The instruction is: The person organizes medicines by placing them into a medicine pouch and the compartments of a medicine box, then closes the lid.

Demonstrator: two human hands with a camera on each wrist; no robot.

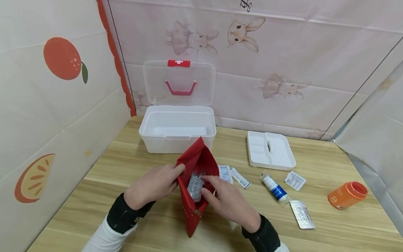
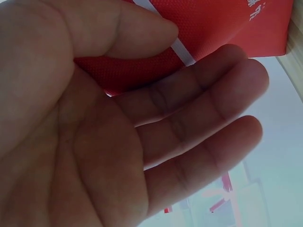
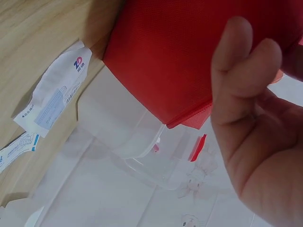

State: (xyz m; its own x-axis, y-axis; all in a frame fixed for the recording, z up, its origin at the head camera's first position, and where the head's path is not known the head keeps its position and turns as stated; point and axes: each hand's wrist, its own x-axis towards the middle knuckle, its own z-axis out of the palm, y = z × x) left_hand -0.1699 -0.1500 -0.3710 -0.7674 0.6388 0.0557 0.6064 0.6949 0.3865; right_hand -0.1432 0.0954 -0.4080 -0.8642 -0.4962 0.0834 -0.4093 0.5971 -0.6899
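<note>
A red zip pouch (image 1: 190, 206) stands upright over the table with its mouth spread wide. At its left edge my left hand (image 1: 154, 183) grips the fabric between thumb and fingers; in the left wrist view the thumb lies along the pouch's red side (image 2: 208, 28). My right hand (image 1: 230, 201) reaches in over the right edge, its thumb and index finger pinching the side of a clear plastic packet (image 1: 195, 187) inside. From the right wrist, the outer fingers (image 3: 244, 71) show curled beside the red fabric, and the packet is hidden.
Behind the pouch stands a white first-aid box (image 1: 176, 141), its clear lid (image 1: 154, 84) raised. To the right are a divided white tray (image 1: 274, 161), paper sachets (image 1: 295, 181), a blue-and-white wrapped roll (image 1: 274, 189), a blister pack (image 1: 302, 215) and an orange bottle (image 1: 344, 196).
</note>
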